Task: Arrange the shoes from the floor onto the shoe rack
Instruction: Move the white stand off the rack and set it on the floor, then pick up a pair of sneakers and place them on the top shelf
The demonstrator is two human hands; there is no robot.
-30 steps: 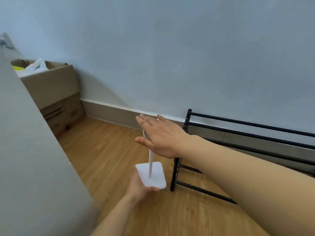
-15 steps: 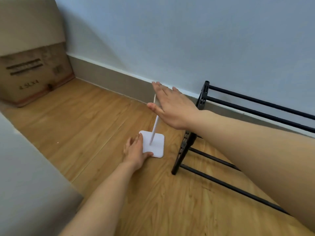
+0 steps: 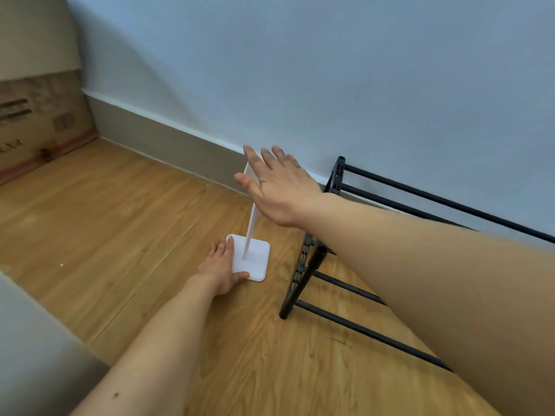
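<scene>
No shoes are in view. The black metal shoe rack (image 3: 303,271) stands against the wall at the right, and the rails I can see are bare. Just left of it a white stand with a square base (image 3: 256,261) and a thin pole (image 3: 250,232) rests on the wooden floor. My left hand (image 3: 220,270) grips the base's left edge, thumb on its near side. My right hand (image 3: 277,187) is flat with fingers spread, over the top of the pole, whose tip it hides.
A cardboard box (image 3: 36,127) sits in the far left corner against the blue wall. A grey surface (image 3: 36,355) fills the lower left. A grey skirting board (image 3: 168,145) runs along the wall. Wooden floor (image 3: 120,220) stretches left of the stand.
The stand's base, held up in my left hand a second ago, has come down onto the floor beside the rack. My view has tilted down. Both hands stay on the stand.
</scene>
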